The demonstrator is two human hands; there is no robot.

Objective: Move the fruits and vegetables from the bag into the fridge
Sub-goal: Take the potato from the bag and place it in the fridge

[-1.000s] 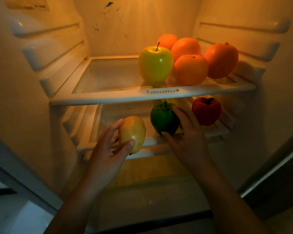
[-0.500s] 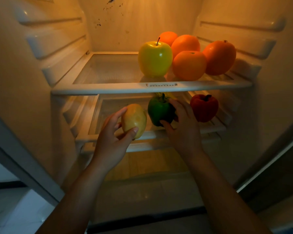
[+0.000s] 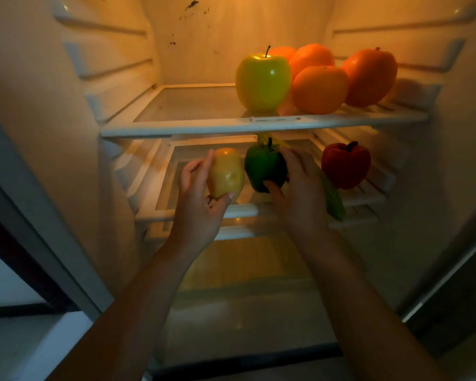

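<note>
The left hand [image 3: 197, 213] fingers curl round a potato [image 3: 227, 173]; the right hand [image 3: 300, 193] fingers grip a green pepper [image 3: 261, 167] over the lower shelf [image 3: 248, 210].

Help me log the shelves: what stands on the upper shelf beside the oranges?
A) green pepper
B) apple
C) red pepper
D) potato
B: the apple stands on the upper shelf, right next to the oranges.
</note>
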